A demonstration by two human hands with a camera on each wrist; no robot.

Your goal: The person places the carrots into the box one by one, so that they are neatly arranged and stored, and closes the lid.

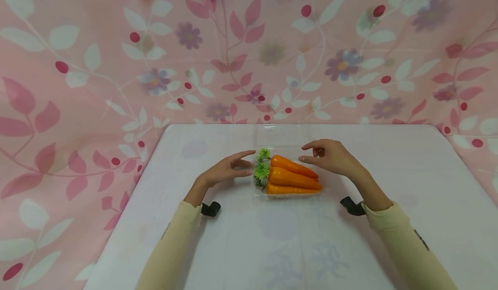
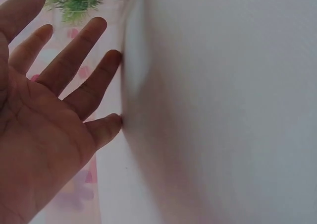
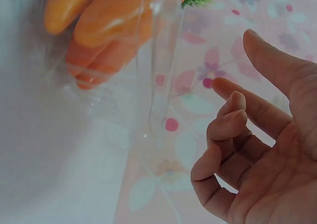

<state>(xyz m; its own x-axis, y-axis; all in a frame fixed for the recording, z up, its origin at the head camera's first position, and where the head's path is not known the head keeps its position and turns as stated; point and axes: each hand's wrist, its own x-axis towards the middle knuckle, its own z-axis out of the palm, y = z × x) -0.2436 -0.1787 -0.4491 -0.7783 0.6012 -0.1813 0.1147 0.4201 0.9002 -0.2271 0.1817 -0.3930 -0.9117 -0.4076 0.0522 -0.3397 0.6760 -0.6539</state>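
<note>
Several orange carrots (image 1: 293, 176) with green leafy tops (image 1: 262, 171) lie side by side in a clear plastic box (image 1: 288, 196). The box's see-through lid (image 1: 281, 135) stands folded back on the far side. At the left end of the box, my left hand (image 1: 227, 169) spreads its fingers near the leafy tops and holds nothing. Its palm and spread fingers show in the left wrist view. My right hand (image 1: 330, 157) hovers over the box's right side, thumb and index finger apart, the other fingers loosely bent. No object is in its grasp in the right wrist view.
A white-covered table (image 1: 233, 246) carries the box near its far edge. Behind it hangs a pink floral cloth (image 1: 249, 52). Dark curved pieces (image 1: 211, 209) stick out at both wrists, beside the pale sleeves.
</note>
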